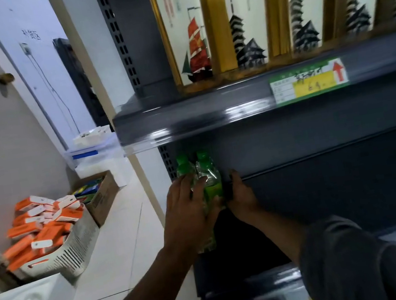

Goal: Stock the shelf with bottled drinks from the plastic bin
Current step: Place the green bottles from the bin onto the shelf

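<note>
A cluster of green bottles [203, 180] stands just left of the frame's centre, at the far left end of the dark middle shelf [327, 180], hard against the perforated upright. There seem to be at least two rows, green caps at the back and another bottle lower down toward the shelf's front edge, though blur hides the exact count. The left hand [189, 211] lies against the cluster's left flank with fingers spread and fairly straight, pressing rather than gripping. The right hand [241, 195] sits on the right flank, its fingers reaching back along the bottles; whether they curl round one I cannot tell.

To do this well, squeeze evenly from both sides and slide the group back until it stands square against the rear panel (labels forward if possible), keeping the bases flat so none topples. The shelf's long right stretch looks unfilled. The plastic bin cannot be identified with certainty; a white slatted basket [77, 248] of orange boxes [39, 228] sits at lower left.
</note>
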The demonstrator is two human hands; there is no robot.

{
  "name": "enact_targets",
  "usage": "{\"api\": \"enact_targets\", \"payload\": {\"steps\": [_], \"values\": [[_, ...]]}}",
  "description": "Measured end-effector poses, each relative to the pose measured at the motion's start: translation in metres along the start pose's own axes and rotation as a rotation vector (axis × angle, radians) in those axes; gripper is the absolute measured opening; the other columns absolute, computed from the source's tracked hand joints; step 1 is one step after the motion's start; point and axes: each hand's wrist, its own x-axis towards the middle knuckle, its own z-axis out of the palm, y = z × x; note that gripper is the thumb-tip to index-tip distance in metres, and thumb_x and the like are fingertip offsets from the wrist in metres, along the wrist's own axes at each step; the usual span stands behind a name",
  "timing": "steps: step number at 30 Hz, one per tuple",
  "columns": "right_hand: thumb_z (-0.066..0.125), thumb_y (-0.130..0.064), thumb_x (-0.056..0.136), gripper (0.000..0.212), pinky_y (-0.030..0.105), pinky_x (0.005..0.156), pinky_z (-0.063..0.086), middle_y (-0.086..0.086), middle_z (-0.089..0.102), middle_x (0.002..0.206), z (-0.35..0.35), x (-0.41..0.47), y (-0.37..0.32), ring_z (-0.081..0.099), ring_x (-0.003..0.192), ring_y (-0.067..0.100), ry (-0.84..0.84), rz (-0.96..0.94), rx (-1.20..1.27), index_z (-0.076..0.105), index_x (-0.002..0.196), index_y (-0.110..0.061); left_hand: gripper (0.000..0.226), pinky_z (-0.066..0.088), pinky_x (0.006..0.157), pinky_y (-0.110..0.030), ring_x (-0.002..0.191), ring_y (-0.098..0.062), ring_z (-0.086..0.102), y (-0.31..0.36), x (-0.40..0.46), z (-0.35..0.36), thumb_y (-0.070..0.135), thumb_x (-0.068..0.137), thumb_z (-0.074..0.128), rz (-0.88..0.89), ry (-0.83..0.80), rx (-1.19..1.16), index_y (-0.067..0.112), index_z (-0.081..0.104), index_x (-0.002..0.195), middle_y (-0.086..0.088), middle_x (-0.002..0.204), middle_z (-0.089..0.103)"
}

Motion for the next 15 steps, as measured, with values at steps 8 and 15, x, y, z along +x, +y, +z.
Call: {"api": "enact_targets", "payload": {"steps": [8,15], "values": [[0.070,-0.030,0.093,0.083,0.042,0.103,0.044,0.018,0.048,0.149,-0.100,-0.062,0.027,0.051,0.130,0.039,0.092,-0.158,-0.423,0.020,0.158,-0.018,0.056,0.004,0.123,-0.057,0.141,-0.038,0.040,0.054,-0.004,-0.026,0.048,0.091,0.055,0.042,0.031,0.275,0.016,0.060,0.136,-0.017,0.144,0.052],[0.054,-0.039,0.101,0.059,0.042,0.108,0.036,0.019,0.043,0.145,-0.177,-0.120,0.042,0.038,0.131,0.038,0.176,-0.184,-0.598,0.038,0.144,-0.002,0.054,0.038,0.110,-0.053,0.129,-0.038,0.048,0.113,-0.005,-0.033,0.047,0.093,0.045,0.088,0.015,0.194,0.016,0.062,0.133,-0.015,0.137,0.055]]}}
